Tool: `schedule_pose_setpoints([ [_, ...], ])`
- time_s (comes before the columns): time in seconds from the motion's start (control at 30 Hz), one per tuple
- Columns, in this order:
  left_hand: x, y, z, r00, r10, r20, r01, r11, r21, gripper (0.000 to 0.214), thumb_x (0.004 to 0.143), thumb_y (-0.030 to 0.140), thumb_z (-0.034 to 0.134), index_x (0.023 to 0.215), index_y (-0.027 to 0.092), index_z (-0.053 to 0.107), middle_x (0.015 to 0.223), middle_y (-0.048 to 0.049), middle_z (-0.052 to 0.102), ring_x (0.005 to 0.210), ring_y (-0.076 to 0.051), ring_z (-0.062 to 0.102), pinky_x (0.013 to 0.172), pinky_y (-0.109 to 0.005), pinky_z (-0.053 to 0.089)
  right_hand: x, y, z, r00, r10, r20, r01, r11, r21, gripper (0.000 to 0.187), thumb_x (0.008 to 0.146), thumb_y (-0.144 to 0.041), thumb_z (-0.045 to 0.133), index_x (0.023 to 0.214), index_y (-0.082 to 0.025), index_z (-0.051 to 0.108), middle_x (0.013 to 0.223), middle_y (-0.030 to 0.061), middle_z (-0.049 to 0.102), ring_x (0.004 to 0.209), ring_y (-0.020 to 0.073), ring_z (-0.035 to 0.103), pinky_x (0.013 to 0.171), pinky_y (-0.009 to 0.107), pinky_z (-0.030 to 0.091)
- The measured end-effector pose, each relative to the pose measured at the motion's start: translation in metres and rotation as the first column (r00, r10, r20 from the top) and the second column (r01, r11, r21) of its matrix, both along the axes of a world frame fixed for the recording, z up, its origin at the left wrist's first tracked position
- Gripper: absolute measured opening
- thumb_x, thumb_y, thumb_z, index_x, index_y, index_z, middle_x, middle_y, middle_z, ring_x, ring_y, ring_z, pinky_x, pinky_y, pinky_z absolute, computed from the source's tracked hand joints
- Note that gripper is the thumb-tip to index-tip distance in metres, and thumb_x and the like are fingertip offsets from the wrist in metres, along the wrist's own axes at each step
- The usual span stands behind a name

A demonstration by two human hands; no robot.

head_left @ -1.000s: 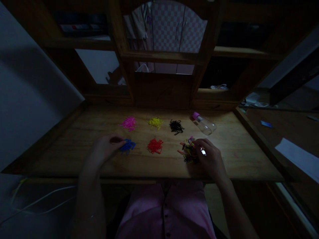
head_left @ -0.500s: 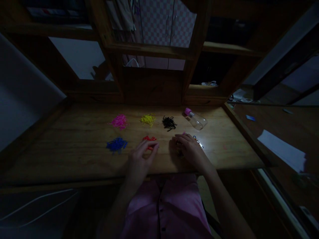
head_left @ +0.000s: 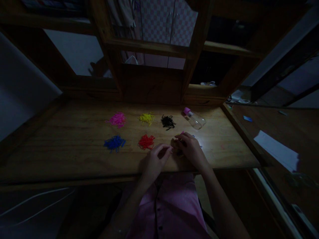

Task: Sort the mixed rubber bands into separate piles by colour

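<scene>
My left hand (head_left: 156,160) is beside the mixed pile, thumb and forefinger pinched together; whatever may be between the tips is too small to make out. Curled over a mixed-colour pile of rubber bands (head_left: 178,153) is my right hand (head_left: 191,150), its fingertips down among them and partly hidden. Just left of my hands lies a heap of red rubber bands (head_left: 146,141). Farther left sits a blue heap (head_left: 114,143). Behind these, in a row, are pink (head_left: 117,119), yellow (head_left: 146,118) and black (head_left: 168,122) heaps of rubber bands.
A clear bottle with a pink cap (head_left: 194,119) lies on its side behind my right hand. Wooden shelving (head_left: 152,84) rises along the desk's back edge. To the right, a lower brown surface holds white paper (head_left: 276,151) and a small blue packet (head_left: 247,118).
My left hand has moved right, from over the red heap to beside my right hand, uncovering the red bands. My right hand stays at the mixed pile.
</scene>
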State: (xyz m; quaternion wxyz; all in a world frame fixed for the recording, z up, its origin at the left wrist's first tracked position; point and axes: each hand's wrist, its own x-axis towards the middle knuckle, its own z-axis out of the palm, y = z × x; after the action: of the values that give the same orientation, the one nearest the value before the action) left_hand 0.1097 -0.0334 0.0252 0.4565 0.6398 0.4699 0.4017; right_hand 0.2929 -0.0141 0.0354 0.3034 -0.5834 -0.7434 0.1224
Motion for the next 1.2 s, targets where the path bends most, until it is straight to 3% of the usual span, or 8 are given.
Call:
schedule_pose_setpoints([
  [0.33, -0.001, 0.0, 0.0, 1.0, -0.005, -0.006, 0.005, 1.0, 0.026, 0.019, 0.092, 0.034, 0.052, 0.092, 0.023, 0.068, 0.093, -0.0011, 0.071, 0.088, -0.016, 0.067, 0.078, -0.024, 0.05, 0.009, -0.005, 0.018, 0.993, -0.029, -0.116, 0.03, 1.0, 0.007, 0.018, 0.087, -0.013, 0.054, 0.097, -0.02, 0.068, 0.097, 0.0051, 0.062, 0.085, 0.0165, 0.061, 0.073, 0.027, 0.047],
  [0.47, -0.001, 0.001, -0.001, 1.0, -0.004, -0.01, 0.004, 1.0, 0.018, 0.02, 0.092, 0.035, 0.052, 0.092, 0.023, 0.067, 0.093, -0.0012, 0.072, 0.087, -0.017, 0.067, 0.077, -0.023, 0.05, 0.022, -0.004, 0.018, 0.989, -0.09, -0.115, 0.091, 0.996, 0.008, 0.022, 0.089, -0.015, 0.052, 0.103, -0.02, 0.069, 0.098, 0.0059, 0.063, 0.084, 0.017, 0.061, 0.073, 0.028, 0.048],
  [0.67, -0.001, 0.001, -0.001, 0.999, 0.009, -0.036, -0.007, 0.998, 0.055, 0.02, 0.092, 0.034, 0.052, 0.091, 0.022, 0.067, 0.092, -0.0013, 0.071, 0.086, -0.016, 0.066, 0.078, -0.024, 0.05, 0.041, -0.006, 0.017, 0.994, -0.084, -0.071, 0.082, 0.996, -0.041, 0.028, 0.09, -0.019, 0.051, 0.113, -0.021, 0.067, 0.099, 0.0071, 0.061, 0.08, 0.0169, 0.061, 0.068, 0.028, 0.05],
  [0.8, -0.002, 0.0, -0.001, 1.0, -0.011, -0.024, 0.012, 1.0, 0.026, 0.021, 0.092, 0.036, 0.051, 0.092, 0.022, 0.066, 0.092, -0.0018, 0.071, 0.089, -0.017, 0.067, 0.078, -0.024, 0.05, 0.045, -0.006, 0.014, 0.998, -0.067, 0.009, 0.067, 0.997, -0.047, 0.03, 0.087, -0.015, 0.054, 0.113, -0.023, 0.067, 0.108, 0.008, 0.06, 0.086, 0.0181, 0.062, 0.074, 0.03, 0.051],
  [0.93, -0.001, 0.001, -0.002, 1.0, -0.016, -0.017, 0.016, 1.0, -0.003, 0.023, 0.093, 0.038, 0.049, 0.094, 0.022, 0.066, 0.091, -0.0027, 0.07, 0.086, -0.018, 0.067, 0.076, -0.025, 0.051, 0.04, -0.001, 0.009, 0.995, 0.029, 0.093, -0.025, 0.998, -0.051, 0.034, 0.085, -0.01, 0.054, 0.114, -0.025, 0.066, 0.12, 0.0079, 0.057, 0.106, 0.022, 0.058, 0.089, 0.034, 0.049],
  [1.03, -0.001, 0.001, -0.003, 1.0, -0.017, -0.019, 0.017, 1.0, -0.01, 0.023, 0.093, 0.038, 0.048, 0.094, 0.023, 0.066, 0.09, -0.0019, 0.07, 0.084, -0.017, 0.067, 0.076, -0.024, 0.052, 0.036, 0.004, 0.006, 0.992, 0.051, 0.116, -0.047, 0.998, -0.043, 0.032, 0.084, -0.008, 0.056, 0.109, -0.024, 0.068, 0.11, 0.0073, 0.062, 0.104, 0.022, 0.057, 0.091, 0.034, 0.047],
  [1.2, -0.002, 0.001, -0.002, 0.999, 0.005, -0.037, -0.005, 1.0, -0.011, 0.022, 0.092, 0.038, 0.05, 0.094, 0.023, 0.066, 0.088, -0.0017, 0.071, 0.083, -0.017, 0.068, 0.074, -0.025, 0.052, 0.036, 0.005, 0.011, 0.997, -0.034, 0.069, 0.037, 0.998, -0.05, 0.021, 0.084, -0.009, 0.056, 0.093, -0.022, 0.069, 0.098, 0.006, 0.064, 0.09, 0.0191, 0.061, 0.082, 0.03, 0.048],
])
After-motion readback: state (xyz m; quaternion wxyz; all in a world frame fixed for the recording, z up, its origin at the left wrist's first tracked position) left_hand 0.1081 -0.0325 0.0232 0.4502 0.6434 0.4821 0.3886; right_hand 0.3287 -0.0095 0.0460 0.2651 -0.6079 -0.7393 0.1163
